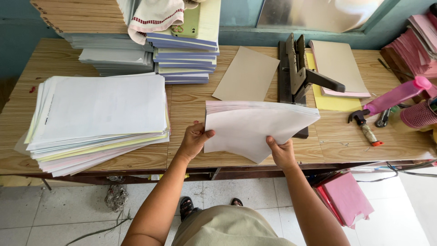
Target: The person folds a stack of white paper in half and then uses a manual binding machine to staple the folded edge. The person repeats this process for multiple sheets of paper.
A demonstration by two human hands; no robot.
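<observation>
I hold a thin sheaf of white and pale pink paper [255, 127] above the front of the wooden table [191, 98]. My left hand [195, 139] grips its left edge, thumb on top. My right hand [282, 152] pinches its lower edge, which sags towards me. Behind the sheaf stands a black heavy-duty stapler [298, 73] with its lever arm raised. A large fanned stack of white, pink and yellow sheets [98, 120] lies to the left of my left hand.
A brown card sheet [247, 75] lies mid-table. Piles of bound books [184, 61] and paper stand at the back. A tan-covered pad on yellow paper [339, 68], a hammer [364, 125], a pink bottle [396, 94] and a pink basket [419, 114] sit to the right. Pink folders [348, 198] lie on the floor.
</observation>
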